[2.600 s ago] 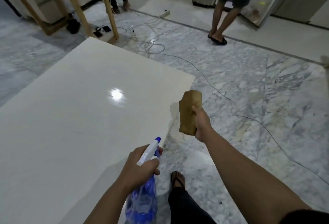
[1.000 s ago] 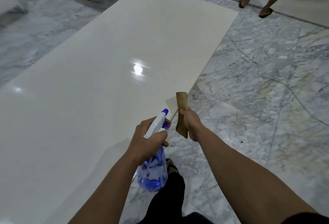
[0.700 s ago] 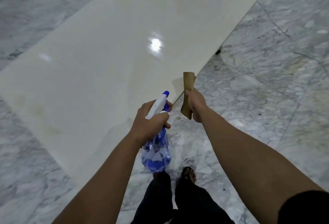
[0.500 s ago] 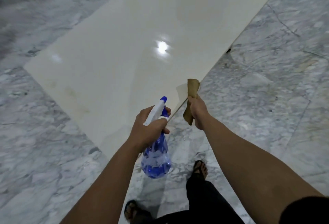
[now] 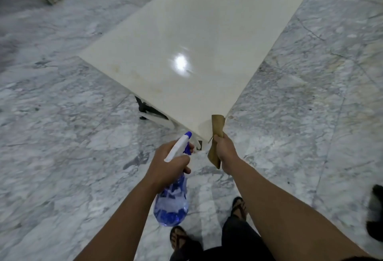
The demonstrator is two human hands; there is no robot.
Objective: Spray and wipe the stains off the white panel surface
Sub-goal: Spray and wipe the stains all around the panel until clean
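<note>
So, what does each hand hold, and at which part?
The left hand grips the spray bottle at its neck, under the white trigger head. The right hand grips the brown cloth around its middle.

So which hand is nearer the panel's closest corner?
Right. The right hand, gripping the brown cloth, sits just below the white panel corner; the left hand, holding the spray bottle, is farther left.

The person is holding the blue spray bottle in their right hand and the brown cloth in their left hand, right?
Not quite, the hands are swapped. In the head view, the left hand grips the blue spray bottle, and the right hand holds the brown cloth, just at the near corner of the white panel.
</note>
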